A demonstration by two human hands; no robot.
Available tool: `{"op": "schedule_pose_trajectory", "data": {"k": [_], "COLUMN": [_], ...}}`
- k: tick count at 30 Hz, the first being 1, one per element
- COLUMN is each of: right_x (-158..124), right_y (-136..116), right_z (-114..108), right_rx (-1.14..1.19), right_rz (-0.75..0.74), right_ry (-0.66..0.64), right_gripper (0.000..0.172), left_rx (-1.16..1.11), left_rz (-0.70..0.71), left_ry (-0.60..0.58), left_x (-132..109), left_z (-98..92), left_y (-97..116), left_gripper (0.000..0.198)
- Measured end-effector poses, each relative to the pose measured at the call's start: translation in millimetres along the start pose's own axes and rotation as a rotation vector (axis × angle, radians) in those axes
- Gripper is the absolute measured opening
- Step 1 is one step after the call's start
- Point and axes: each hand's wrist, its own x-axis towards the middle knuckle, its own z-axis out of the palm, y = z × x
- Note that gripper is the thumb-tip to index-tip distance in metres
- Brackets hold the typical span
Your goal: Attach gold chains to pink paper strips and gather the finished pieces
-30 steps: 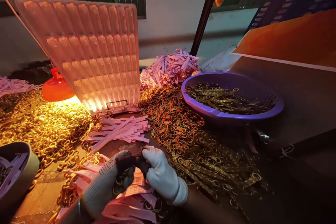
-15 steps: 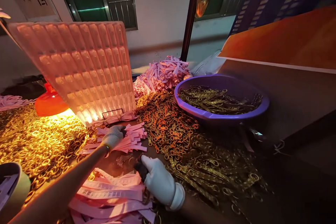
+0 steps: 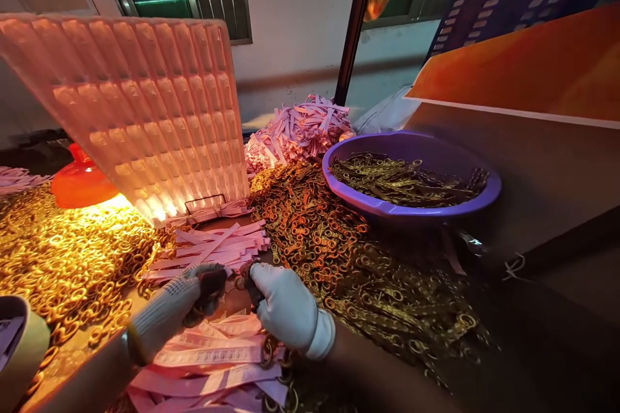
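My left hand (image 3: 191, 297) wears a white knit glove with darkened fingertips, and its fingers are pinched together. Close beside it, my right hand (image 3: 287, 308), also in a white glove with dark fingertips, is closed with thumb against fingers. A small brownish bit shows at the right fingertips, too small to name; what either hand grips is hidden. Below the hands lies a stack of pink strips (image 3: 208, 356), some with brass-coloured rings at their right ends. Just beyond them, more pink strips (image 3: 220, 246) lie in a loose row.
Brass-coloured rings (image 3: 72, 264) are heaped at left under a red lamp (image 3: 84, 182), beside a leaning ribbed translucent panel (image 3: 159, 103). Ringed metal pieces (image 3: 314, 232) pile up in the middle and right. Behind stand a purple basin (image 3: 387, 208) and a heap of pink strips (image 3: 300, 129).
My left hand has drawn back from the far row of pink strips toward my right hand. My right hand has moved slightly up and left. The view has shifted slightly.
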Motion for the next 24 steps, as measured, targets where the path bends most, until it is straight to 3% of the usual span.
{"op": "schedule_pose_trajectory", "data": {"k": [3,7,12,13,18,21,24], "right_x": [1.7,-2.9,-9.9,-11.4,-16.4,-16.7,-20.8], "right_y": [-19.1,-32.0,-31.6,-31.8,-31.5,-26.8,-23.6], "right_z": [2.5,11.6,12.4,10.7,5.0,9.8,19.0], "right_rx": [-0.164,-0.327,-0.366,-0.373,-0.437,-0.432,-0.512], "right_rz": [-0.040,-0.081,0.004,0.008,-0.089,-0.157,-0.315], "right_ry": [-0.085,-0.142,-0.128,-0.133,-0.228,-0.255,-0.243], "right_gripper": [0.015,0.014,0.014,0.015,0.015,0.015,0.007], "left_rx": [-0.111,-0.137,0.090,0.073,0.033,-0.043,-0.150], "left_rz": [-0.016,-0.036,0.261,0.260,-0.059,-0.071,-0.087], "left_ry": [-0.016,-0.004,0.189,0.196,0.082,0.054,0.058], "left_x": [-22.9,-32.1,-29.4,-28.4,-26.8,-30.3,-35.8], "left_z": [9.9,25.8,37.4,37.8,34.5,31.3,30.8], "left_y": [-11.9,-14.8,-22.7,-26.7,-44.6,-51.8,-58.3], "left_gripper": [0.043,0.038,0.014,0.014,0.038,0.034,0.028]}}
